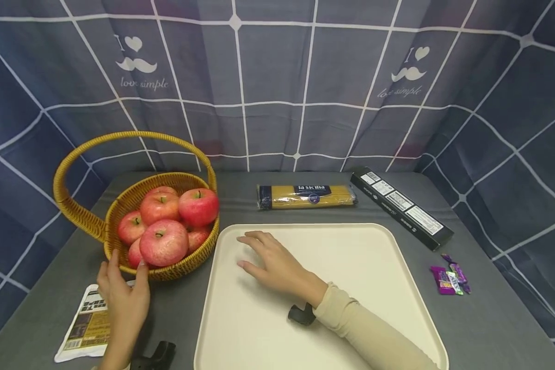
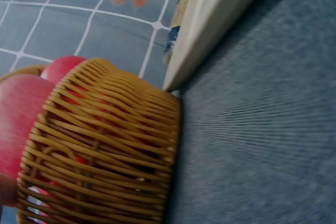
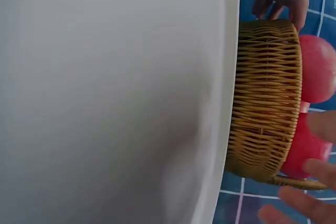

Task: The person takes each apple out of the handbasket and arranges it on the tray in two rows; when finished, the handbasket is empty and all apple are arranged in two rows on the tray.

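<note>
A woven basket (image 1: 185, 264) with a tall arched handle (image 1: 134, 134) stands at the left in the head view, filled with several red apples (image 1: 164, 242). My left hand (image 1: 125, 298) is at the basket's near rim, fingers spread and fairly straight; whether they touch the weave is hard to tell. Above the left part of a cream tray (image 1: 333, 288) hovers my right hand (image 1: 275, 262), its fingers extended towards the basket and holding nothing. The right wrist view shows the basket's side (image 3: 265, 98) just past the tray's rim, with the right fingers (image 3: 310, 203) blurred beside it.
A brown-and-white packet (image 1: 85, 329) lies beside the left hand, partly covered by it. Behind the tray are a pack of spaghetti (image 1: 307, 197) and a long black box (image 1: 402, 205). Small purple-wrapped sweets (image 1: 448, 277) lie right of the tray. A tiled-pattern cloth (image 1: 277, 77) hangs behind.
</note>
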Demonstrator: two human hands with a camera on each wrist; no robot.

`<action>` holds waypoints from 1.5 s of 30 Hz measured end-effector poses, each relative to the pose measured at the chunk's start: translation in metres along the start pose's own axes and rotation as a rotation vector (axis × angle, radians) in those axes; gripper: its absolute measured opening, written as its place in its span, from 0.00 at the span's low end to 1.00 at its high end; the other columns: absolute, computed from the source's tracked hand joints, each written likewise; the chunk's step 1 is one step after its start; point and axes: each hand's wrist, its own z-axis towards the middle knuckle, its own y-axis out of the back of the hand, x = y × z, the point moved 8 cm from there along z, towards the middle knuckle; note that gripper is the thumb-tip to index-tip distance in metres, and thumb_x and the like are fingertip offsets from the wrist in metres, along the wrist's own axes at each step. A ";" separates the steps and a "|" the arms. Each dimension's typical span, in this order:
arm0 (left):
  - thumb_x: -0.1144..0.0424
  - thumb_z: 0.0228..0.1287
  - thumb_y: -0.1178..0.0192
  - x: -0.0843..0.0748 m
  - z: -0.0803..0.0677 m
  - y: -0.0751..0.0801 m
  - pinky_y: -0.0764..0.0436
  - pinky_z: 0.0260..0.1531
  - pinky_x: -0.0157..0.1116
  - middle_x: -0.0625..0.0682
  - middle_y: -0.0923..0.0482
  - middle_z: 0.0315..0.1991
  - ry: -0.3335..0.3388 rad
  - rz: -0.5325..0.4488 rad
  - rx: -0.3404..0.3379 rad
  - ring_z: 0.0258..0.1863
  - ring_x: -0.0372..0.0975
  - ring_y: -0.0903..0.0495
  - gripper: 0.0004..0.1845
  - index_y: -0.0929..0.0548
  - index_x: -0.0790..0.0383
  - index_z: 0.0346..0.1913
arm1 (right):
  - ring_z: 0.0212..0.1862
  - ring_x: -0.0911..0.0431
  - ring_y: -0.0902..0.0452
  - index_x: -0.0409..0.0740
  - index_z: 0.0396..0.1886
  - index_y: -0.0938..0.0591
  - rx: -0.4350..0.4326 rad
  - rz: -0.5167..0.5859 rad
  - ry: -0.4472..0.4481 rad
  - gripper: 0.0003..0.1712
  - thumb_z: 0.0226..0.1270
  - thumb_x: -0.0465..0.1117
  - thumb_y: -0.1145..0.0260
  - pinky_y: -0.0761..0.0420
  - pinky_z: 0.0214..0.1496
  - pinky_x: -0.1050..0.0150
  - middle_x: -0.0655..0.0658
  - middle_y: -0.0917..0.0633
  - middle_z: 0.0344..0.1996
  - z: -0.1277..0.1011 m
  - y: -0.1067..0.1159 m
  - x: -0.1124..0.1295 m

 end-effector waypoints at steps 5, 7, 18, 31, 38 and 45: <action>0.63 0.63 0.51 0.005 0.001 0.000 0.55 0.66 0.52 0.69 0.49 0.66 -0.031 -0.037 0.001 0.67 0.57 0.52 0.31 0.45 0.63 0.68 | 0.62 0.56 0.35 0.58 0.69 0.47 -0.065 0.154 -0.027 0.40 0.61 0.60 0.44 0.31 0.61 0.59 0.49 0.36 0.62 0.038 -0.010 0.008; 0.62 0.64 0.52 0.005 0.002 0.001 0.54 0.66 0.50 0.69 0.47 0.65 -0.048 -0.048 -0.005 0.67 0.56 0.50 0.30 0.45 0.63 0.68 | 0.61 0.54 0.33 0.57 0.70 0.50 -0.110 0.187 -0.045 0.44 0.58 0.61 0.42 0.29 0.59 0.58 0.48 0.38 0.63 0.056 -0.012 0.013; 0.60 0.66 0.53 0.008 0.000 -0.009 0.54 0.66 0.52 0.66 0.48 0.66 -0.058 -0.053 0.023 0.68 0.55 0.51 0.30 0.46 0.62 0.68 | 0.54 0.53 0.32 0.69 0.62 0.37 -0.399 0.092 -0.221 0.45 0.42 0.71 0.36 0.25 0.46 0.59 0.45 0.36 0.57 0.112 -0.011 0.024; 0.60 0.65 0.51 0.007 0.000 -0.002 0.48 0.62 0.51 0.66 0.42 0.64 -0.056 -0.041 -0.030 0.65 0.55 0.45 0.28 0.42 0.61 0.67 | 0.54 0.56 0.29 0.60 0.51 0.23 -0.345 0.407 -0.190 0.27 0.48 0.57 0.30 0.25 0.50 0.64 0.48 0.27 0.53 0.103 -0.002 0.017; 0.61 0.65 0.51 0.005 0.000 -0.001 0.42 0.46 0.35 0.65 0.38 0.60 -0.066 0.002 -0.064 0.49 0.46 0.38 0.27 0.41 0.63 0.66 | 0.50 0.60 0.27 0.52 0.49 0.21 -0.331 0.565 -0.056 0.26 0.46 0.48 0.27 0.25 0.47 0.71 0.49 0.25 0.50 0.079 0.012 0.015; 0.61 0.65 0.51 0.004 -0.001 -0.002 0.43 0.38 0.35 0.65 0.37 0.58 -0.082 0.031 -0.058 0.43 0.45 0.39 0.27 0.41 0.64 0.66 | 0.54 0.59 0.31 0.55 0.48 0.21 -0.317 0.541 -0.058 0.27 0.44 0.47 0.26 0.25 0.49 0.67 0.50 0.28 0.51 0.048 0.019 -0.007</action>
